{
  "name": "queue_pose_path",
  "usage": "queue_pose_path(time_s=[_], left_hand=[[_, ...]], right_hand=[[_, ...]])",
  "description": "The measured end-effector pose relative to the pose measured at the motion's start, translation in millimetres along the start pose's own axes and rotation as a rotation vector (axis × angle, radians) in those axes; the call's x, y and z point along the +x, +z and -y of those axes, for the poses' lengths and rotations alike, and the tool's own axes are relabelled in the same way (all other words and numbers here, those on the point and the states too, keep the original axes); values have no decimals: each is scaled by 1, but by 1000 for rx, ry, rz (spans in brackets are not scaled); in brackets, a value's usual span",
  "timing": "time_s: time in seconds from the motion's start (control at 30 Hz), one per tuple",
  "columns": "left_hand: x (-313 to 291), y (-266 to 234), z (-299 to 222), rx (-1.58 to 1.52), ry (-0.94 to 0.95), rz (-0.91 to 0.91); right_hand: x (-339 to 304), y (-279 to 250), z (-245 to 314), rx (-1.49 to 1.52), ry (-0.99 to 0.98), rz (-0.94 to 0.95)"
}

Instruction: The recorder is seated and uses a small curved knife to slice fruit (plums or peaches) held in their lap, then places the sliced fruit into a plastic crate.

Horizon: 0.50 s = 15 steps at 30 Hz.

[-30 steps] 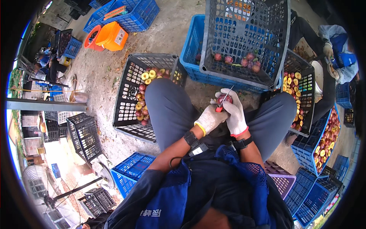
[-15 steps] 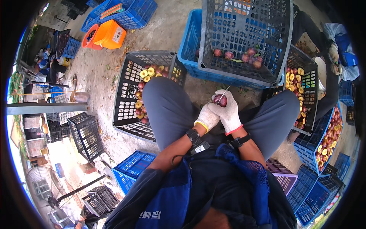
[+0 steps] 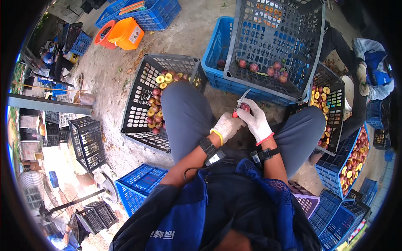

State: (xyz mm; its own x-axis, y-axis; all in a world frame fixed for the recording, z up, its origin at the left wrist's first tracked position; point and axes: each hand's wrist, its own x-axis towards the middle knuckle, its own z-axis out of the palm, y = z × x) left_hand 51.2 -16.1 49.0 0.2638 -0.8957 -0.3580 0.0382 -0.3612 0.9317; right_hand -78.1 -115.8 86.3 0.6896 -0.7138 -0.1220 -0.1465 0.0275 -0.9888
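Between my knees, both hands wear white knitted gloves. My left hand, with a yellow cuff, is closed round the red handle of a small knife, whose thin curved blade points up and away. My right hand, with a red cuff, grips a dark red plum close beside the blade. Its fingers cover part of the fruit. Just beyond my hands, a tilted black crate with several whole plums inside rests on a blue crate.
Beside my left knee stands a black crate of cut, yellow-fleshed plums; another black crate is past my right knee. A blue crate heaped with plums stands farther right. Orange buckets sit far left. A co-worker's gloved hands show at right.
The blade has come away from across the plum and now points upward. My left hand has drawn slightly apart from my right. The whole view has shifted a little.
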Motion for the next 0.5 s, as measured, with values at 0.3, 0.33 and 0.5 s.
queue_pose_path(time_s=[0.3,0.33,0.5], left_hand=[[-30,-8,-23,-587,-32,177],[-29,-4,-27,-388,113,111],[-38,8,-34,32,229,-126]], right_hand=[[0,-15,8,711,-7,-259],[-2,-15,8,815,-23,-207],[-22,4,30,1011,-77,-93]])
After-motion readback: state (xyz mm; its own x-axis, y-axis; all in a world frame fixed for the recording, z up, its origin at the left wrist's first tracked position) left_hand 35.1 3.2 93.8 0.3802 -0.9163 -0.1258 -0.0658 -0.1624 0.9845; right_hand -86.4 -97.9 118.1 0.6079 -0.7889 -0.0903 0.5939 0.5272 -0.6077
